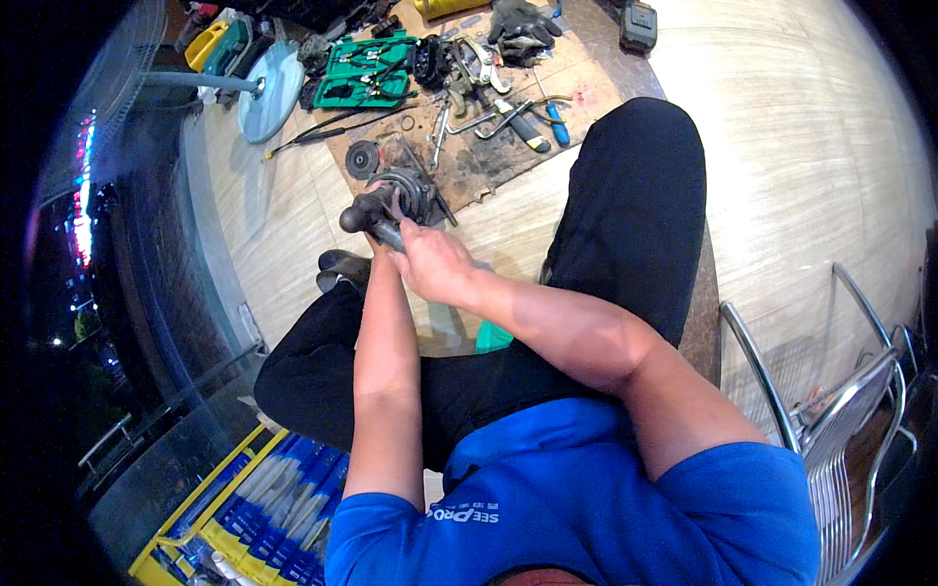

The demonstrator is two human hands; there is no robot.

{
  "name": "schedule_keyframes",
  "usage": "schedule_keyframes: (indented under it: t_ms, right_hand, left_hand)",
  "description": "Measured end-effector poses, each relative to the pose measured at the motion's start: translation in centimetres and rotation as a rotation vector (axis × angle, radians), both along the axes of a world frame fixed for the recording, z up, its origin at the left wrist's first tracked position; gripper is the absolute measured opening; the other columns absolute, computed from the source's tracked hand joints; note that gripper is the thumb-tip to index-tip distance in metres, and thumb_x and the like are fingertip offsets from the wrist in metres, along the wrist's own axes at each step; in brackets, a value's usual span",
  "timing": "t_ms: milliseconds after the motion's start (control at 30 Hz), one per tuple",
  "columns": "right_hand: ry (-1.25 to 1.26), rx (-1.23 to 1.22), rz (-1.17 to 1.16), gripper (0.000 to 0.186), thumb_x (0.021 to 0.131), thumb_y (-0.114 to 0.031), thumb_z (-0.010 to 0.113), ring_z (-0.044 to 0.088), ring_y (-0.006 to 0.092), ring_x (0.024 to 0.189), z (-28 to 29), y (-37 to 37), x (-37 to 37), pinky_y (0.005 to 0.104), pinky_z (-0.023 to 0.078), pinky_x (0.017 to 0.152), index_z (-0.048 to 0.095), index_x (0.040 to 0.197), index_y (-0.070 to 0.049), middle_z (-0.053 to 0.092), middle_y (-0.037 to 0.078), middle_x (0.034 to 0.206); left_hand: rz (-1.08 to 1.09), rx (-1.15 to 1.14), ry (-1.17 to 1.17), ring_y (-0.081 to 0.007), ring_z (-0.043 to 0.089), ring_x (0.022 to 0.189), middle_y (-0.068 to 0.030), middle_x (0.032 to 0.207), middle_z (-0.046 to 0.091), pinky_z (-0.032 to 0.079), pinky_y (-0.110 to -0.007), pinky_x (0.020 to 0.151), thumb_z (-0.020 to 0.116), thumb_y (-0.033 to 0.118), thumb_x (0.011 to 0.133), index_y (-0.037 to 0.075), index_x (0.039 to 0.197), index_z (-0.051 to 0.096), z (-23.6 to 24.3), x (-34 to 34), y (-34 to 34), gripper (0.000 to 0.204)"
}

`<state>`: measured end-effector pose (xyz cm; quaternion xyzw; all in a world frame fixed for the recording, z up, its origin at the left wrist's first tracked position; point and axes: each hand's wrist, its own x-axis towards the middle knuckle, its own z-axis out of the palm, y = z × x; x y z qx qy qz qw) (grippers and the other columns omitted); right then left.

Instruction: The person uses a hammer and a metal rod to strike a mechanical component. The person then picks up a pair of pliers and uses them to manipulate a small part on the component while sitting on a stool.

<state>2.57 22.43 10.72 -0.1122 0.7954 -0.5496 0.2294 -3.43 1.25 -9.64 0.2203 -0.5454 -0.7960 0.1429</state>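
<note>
Both my hands are on a dark power tool (410,195), apparently an angle grinder, with a round guard and a knobbed side handle. My right hand (430,259) wraps round its grey lower part. My left hand (381,242) is largely hidden behind my right hand and the tool, gripping it from beneath. A black grinding disc (362,160) lies just beyond the tool on a stained cardboard sheet (479,181). Farther up on that sheet are an open green tool case (362,68), a hammer (523,127), pliers, wrenches, a blue-handled tool (557,125) and dark gloves (523,29).
A round pale-blue stand base (269,103) is at the back left, beside a glass wall. A black case (637,27) sits at the back right. A metal chair (835,410) stands to my right, and a yellow rack (171,532) of packaged items is at lower left.
</note>
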Motion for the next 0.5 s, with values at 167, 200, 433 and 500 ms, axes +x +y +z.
schedule_keyframes:
  t_ms: [167, 200, 433, 500]
  right_hand:
    - [0.104, -0.072, -0.017, 0.073, 0.089, -0.023, 0.061, 0.065, 0.0448, 0.088, 1.0, 0.4, 0.2, 0.0511, 0.052, 0.079, 0.025, 0.144, 0.009, 0.066, 0.028, 0.094]
    - [0.094, -0.065, -0.031, 0.072, 0.089, -0.022, 0.061, 0.064, 0.0455, 0.088, 0.8, 0.2, 0.0, 0.0517, 0.051, 0.078, 0.026, 0.143, 0.009, 0.066, 0.028, 0.094]
    - [0.011, -0.076, -0.127, 0.046, 0.089, -0.022, 0.062, 0.064, 0.0464, 0.088, 0.1, -0.4, -0.8, 0.0528, 0.051, 0.078, 0.048, 0.12, 0.008, 0.066, 0.029, 0.091]
    - [-0.039, -0.067, -0.109, 0.048, 0.089, -0.022, 0.062, 0.064, 0.047, 0.087, 0.2, -0.4, -1.2, 0.0532, 0.051, 0.078, 0.046, 0.122, 0.009, 0.065, 0.03, 0.089]
  left_hand:
    - [-0.013, -0.022, 0.005, -0.0243, 0.061, 0.099, -0.0117, 0.105, 0.063, 0.052, -0.037, 0.091, 0.046, 0.034, 0.099, 0.006, 0.111, 0.055, -0.5, 0.9, -1.6, 0.032]
    - [-0.014, -0.032, 0.007, -0.0242, 0.061, 0.1, -0.0117, 0.105, 0.063, 0.052, -0.037, 0.091, 0.046, 0.034, 0.099, 0.006, 0.111, 0.055, -0.7, 0.6, -1.3, 0.032]
    - [-0.032, -0.083, 0.016, -0.024, 0.06, 0.101, -0.0116, 0.106, 0.063, 0.052, -0.037, 0.092, 0.047, 0.033, 0.099, 0.006, 0.111, 0.055, -1.8, 0.3, -1.0, 0.031]
    - [-0.03, -0.103, 0.022, -0.0239, 0.06, 0.101, -0.0116, 0.106, 0.063, 0.052, -0.037, 0.092, 0.047, 0.033, 0.099, 0.006, 0.111, 0.055, -2.0, 0.0, -0.8, 0.031]
